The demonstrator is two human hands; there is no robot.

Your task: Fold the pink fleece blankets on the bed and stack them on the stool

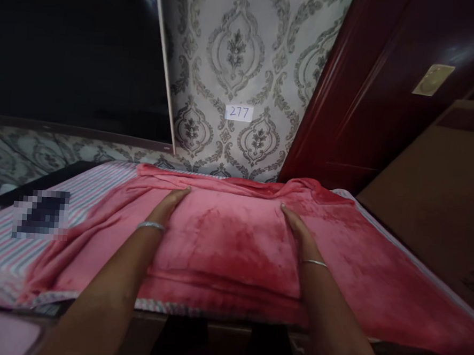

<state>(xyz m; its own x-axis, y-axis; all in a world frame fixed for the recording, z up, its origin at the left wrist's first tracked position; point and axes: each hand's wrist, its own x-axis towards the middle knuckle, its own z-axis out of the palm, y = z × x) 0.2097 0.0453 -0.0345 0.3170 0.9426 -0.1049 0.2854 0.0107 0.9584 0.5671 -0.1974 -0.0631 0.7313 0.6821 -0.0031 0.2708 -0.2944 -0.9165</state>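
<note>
nearest the camera, two bare forearms [107, 290] are stretched in from the lower edge of the frame, a silvery bracelet [150, 226] being worn at each wrist. a plush red-pink blanket [233, 236] is spread across the middle and lower right, over a striped cloth [94, 179] that is left bare at the left. the left hand [171, 204] is laid at the left side of a raised, boxy section in the centre, and the right hand [299, 229] at its right side. both hands are seen edge-on and look extended rather than fisted; whether any fabric is pinched by the hidden fingers cannot be told, nor whether the raised section is folded layers or something covered.

if the sides were pressed unevenly, the section could be skewed or its top buckled. the ridge of loose folds along the far edge could be dragged out of line by a pull from the fingertips. near the lower edge, where the blanket is brought close to the brink, cloth could be slid off by a tug towards the camera.
</note>
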